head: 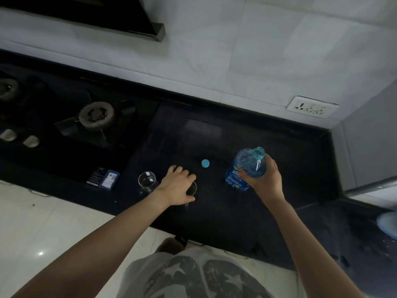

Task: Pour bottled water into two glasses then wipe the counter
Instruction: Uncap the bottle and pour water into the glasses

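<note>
On the black counter (214, 211) my right hand (263, 178) grips a clear water bottle (245, 166) with a blue label; it stands uncapped and leans slightly left. Its blue cap (205, 163) lies on the counter between my hands. My left hand (178, 186) is curled round a glass (192, 188) that it mostly hides. A second glass (147, 181) stands upright just left of that hand, untouched.
A gas hob with a burner (96, 115) and knobs (31, 141) fills the counter's left. A small dark card or packet (103, 179) lies by the hob's front. A wall socket (312, 107) sits back right. A pale blue object (387, 224), blurred, rests at the far right.
</note>
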A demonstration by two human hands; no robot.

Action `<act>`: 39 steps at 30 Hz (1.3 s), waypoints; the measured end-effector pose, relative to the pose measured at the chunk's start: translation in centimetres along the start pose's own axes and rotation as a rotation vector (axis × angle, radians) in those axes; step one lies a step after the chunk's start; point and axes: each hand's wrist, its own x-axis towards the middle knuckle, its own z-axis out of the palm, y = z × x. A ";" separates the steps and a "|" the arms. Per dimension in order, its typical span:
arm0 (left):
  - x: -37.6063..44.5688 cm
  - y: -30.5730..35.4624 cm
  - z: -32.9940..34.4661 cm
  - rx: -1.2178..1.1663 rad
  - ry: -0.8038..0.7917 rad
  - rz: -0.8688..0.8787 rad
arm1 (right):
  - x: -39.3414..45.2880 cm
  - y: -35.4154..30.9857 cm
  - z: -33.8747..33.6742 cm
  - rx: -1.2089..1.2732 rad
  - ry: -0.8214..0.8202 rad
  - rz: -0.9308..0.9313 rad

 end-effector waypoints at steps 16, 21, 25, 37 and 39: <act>4.5 2.3 -0.1 -0.064 0.078 0.144 | -0.3 -0.5 0.2 -0.044 0.023 0.054; 5.5 3.3 0.4 -0.310 0.086 0.132 | -0.7 -0.6 0.4 -0.038 0.059 0.070; 5.3 4.0 1.8 -0.548 0.106 -0.028 | -0.8 -0.8 0.5 -0.025 0.080 0.086; 6.8 4.1 0.4 -0.772 0.265 -0.110 | -1.0 -1.2 1.6 0.162 0.139 0.214; 7.4 3.6 -1.2 -0.787 0.280 -0.102 | -0.9 -1.3 1.1 0.191 0.200 0.237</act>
